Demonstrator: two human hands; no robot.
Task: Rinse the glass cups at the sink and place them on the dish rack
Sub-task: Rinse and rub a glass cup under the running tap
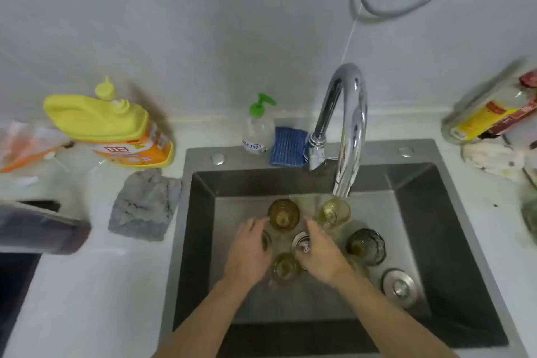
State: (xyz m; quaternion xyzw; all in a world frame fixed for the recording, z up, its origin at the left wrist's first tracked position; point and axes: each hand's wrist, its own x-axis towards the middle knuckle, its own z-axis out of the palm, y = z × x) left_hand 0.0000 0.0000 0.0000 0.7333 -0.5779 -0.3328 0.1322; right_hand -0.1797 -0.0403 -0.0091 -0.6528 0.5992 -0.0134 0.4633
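Several tinted glass cups stand in the steel sink [412, 212]. An amber cup [283, 213] and a pale yellow cup [334, 212] sit under the faucet [347, 125]. A grey-green cup [366, 245] is at the right and a small amber cup [286, 269] lies between my hands. My left hand [247, 253] reaches in with fingers extended toward the far amber cup and partly covers another cup [266, 241]. My right hand [322, 256] hovers over the drain [302, 241], fingers straight, holding nothing.
A drain plug [399, 288] lies in the sink's right corner. A grey cloth [143, 206], a yellow detergent jug [110, 131], a soap pump bottle [257, 128] and a blue sponge [287, 147] sit around the sink. A dark blurred object [43, 227] is at the left.
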